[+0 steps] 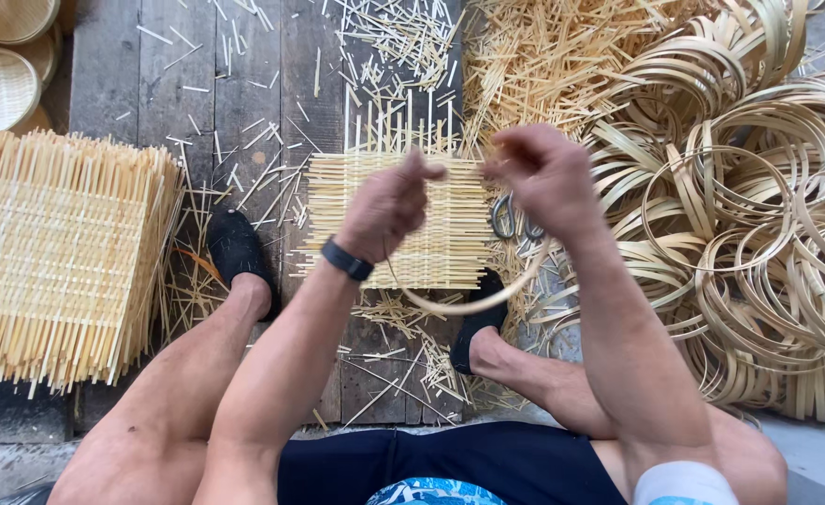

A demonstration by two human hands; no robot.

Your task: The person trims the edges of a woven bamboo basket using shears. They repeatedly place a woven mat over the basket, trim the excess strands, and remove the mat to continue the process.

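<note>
Two hands bending a thin bamboo hoop above a woven mat

Left hand (389, 208) and right hand (545, 176) are raised side by side, fingers pinched shut on the ends of a bamboo hoop (473, 301) that sags toward 6 o'clock; the exact grip is hard to see. Beneath lies a woven bamboo mat (450, 238) on the plank floor (244, 84). A stack of mats (57, 257) sits at 9 o'clock, piled hoops (749, 215) at 3 o'clock, round baskets (1, 84) at 10 o'clock
</note>
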